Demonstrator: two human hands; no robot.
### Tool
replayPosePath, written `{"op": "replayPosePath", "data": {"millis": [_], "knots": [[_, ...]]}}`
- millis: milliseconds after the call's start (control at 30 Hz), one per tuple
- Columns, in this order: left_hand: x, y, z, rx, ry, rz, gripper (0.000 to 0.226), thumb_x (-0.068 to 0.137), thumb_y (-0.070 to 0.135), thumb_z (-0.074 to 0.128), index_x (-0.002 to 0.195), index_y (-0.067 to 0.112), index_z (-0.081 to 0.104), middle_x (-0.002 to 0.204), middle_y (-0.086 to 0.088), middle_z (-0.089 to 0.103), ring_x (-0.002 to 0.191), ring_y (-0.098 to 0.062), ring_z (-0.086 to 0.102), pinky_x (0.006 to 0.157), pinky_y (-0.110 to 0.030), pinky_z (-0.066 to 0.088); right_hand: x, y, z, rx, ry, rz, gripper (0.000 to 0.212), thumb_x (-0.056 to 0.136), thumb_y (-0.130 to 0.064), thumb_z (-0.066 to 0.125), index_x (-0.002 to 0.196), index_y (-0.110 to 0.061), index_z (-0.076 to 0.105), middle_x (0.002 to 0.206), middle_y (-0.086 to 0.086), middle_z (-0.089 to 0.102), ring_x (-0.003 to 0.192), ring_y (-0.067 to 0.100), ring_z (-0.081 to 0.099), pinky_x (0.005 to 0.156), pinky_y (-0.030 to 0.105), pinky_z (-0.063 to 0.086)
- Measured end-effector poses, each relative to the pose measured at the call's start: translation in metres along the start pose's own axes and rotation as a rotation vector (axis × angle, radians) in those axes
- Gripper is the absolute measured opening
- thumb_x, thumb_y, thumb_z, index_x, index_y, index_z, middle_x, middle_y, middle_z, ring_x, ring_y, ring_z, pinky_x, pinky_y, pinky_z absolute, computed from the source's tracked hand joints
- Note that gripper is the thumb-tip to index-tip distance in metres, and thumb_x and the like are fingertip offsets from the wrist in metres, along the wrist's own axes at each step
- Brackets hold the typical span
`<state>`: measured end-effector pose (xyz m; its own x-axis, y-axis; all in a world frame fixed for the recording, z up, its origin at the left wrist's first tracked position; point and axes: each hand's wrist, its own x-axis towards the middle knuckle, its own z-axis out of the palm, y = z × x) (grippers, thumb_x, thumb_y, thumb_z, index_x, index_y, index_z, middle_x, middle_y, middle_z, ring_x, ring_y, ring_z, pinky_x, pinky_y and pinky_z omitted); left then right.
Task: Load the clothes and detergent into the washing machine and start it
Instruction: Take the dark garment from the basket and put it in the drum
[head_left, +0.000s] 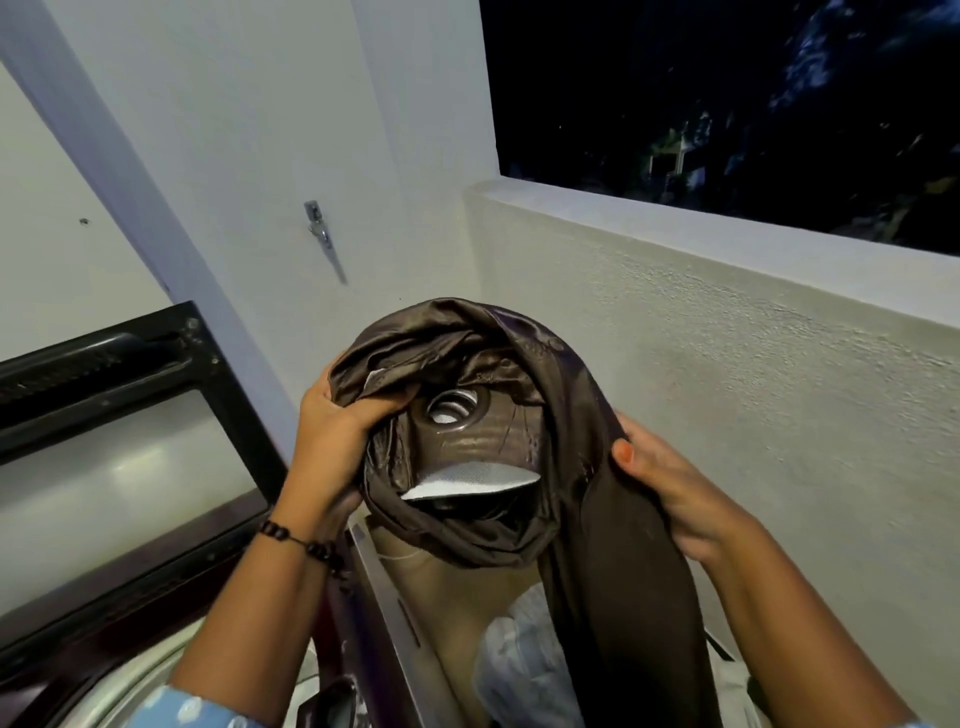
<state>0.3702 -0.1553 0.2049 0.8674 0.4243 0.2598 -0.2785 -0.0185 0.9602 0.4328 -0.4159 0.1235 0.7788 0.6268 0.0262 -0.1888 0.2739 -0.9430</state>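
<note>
Bunched glossy brown curtain (467, 415), metal eyelet

Glossy brown cloth (498, 364) (rough wall (727, 389))

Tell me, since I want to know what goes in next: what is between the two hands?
In the head view, a bunched dark brown cloth with a metal eyelet fills the stretch between the left hand and right hand; both hold it.
</note>
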Motion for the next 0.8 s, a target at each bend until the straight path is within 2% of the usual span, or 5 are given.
{"op": "replayPosePath", "data": {"millis": [133, 367, 467, 700, 800], "knots": [[-0.001, -0.007, 0.007, -0.206, 0.114, 0.013, 0.035, 0.08, -0.011, 0.057, 0.109, 0.007, 0.065, 0.098, -0.002, 0.074, 0.093, -0.017, 0.069, 0.08, -0.027, 0.056, -0.002, 0.007, 0.003, -0.104, -0.057, 0.12, 0.103, 0.038, -0.063, 0.089, 0.128, -0.04, 0.045, 0.124, -0.012, 0.065, 0.113, 0.01, 0.063, 0.084, 0.021, 0.052], [0.006, -0.011, 0.014, -0.528, 0.269, -0.034, 0.042, 0.086, -0.001, 0.059, 0.128, 0.0, 0.057, 0.124, -0.016, 0.064, 0.112, -0.03, 0.062, 0.094, -0.039, 0.052, -0.003, 0.022, 0.017, 0.093, -0.1, 0.121, 0.13, 0.03, -0.059, 0.092, 0.142, -0.029, 0.035, 0.132, -0.001, 0.062, 0.122, 0.021, 0.059, 0.093, 0.031, 0.051], [-0.01, -0.018, 0.032, -0.398, 0.345, 0.002, 0.035, 0.088, 0.005, 0.063, 0.122, 0.011, 0.06, 0.119, -0.007, 0.068, 0.108, -0.02, 0.066, 0.088, -0.031, 0.055, 0.004, 0.016, 0.038, 0.227, -0.077, 0.031, 0.127, 0.025, -0.055, 0.093, 0.137, -0.028, 0.041, 0.127, -0.003, 0.066, 0.119, 0.017, 0.061, 0.087, 0.026, 0.054], [-0.054, -0.051, 0.039, 0.022, 0.136, 0.042, 0.101, 0.065, 0.013, 0.087, 0.145, 0.022, 0.026, 0.138, 0.007, 0.053, 0.121, -0.003, 0.055, 0.096, -0.019, 0.049, 0.021, 0.005, 0.055, 0.317, 0.138, -0.036, 0.123, 0.033, -0.052, 0.094, 0.141, -0.033, 0.037, 0.129, 0.005, 0.063, 0.117, 0.023, 0.062, 0.087, 0.034, 0.056], [-0.07, -0.061, 0.047, 0.07, 0.057, 0.012, 0.111, 0.063, 0.013, 0.087, 0.148, 0.027, 0.017, 0.144, 0.001, 0.048, 0.127, -0.009, 0.052, 0.106, -0.031, 0.045, 0.027, 0.006, 0.058, 0.246, 0.295, -0.061, 0.11, 0.043, -0.043, 0.095, 0.139, -0.029, 0.042, 0.126, 0.006, 0.065, 0.111, 0.023, 0.066, 0.092, 0.042, 0.055]]}}
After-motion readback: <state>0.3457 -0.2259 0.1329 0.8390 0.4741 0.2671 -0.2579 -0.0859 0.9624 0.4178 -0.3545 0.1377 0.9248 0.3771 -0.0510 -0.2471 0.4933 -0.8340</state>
